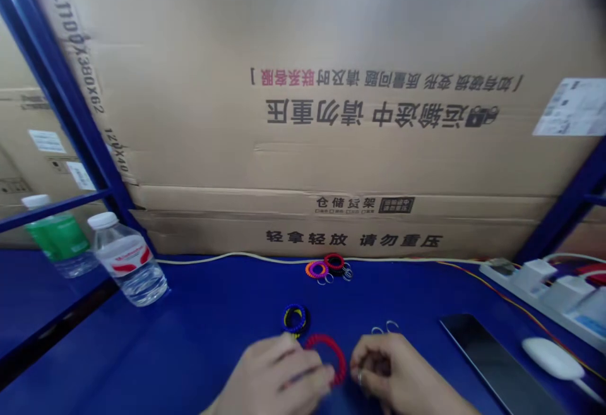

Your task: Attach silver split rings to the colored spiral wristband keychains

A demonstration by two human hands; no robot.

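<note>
My left hand (279,374) is low in the view, fingers curled and pinching the near side of a red coiled wristband (330,348) that lies on the blue table (199,320). My right hand (395,374) is closed just right of the band, its fingers folded round something dark that I cannot make out. Two small metal key rings (384,326) lie just beyond the right hand. A blue and yellow coil band (295,318) rests just beyond the left hand. Farther back lies a cluster of orange, purple, red and black coil bands with rings (328,267).
A large cardboard box (331,105) stands along the back of the table. Two water bottles (125,257) stand at the left by a blue shelf post (71,105). At the right lie a dark phone (492,361), a white mouse (552,358) and a power strip (549,288) with cables.
</note>
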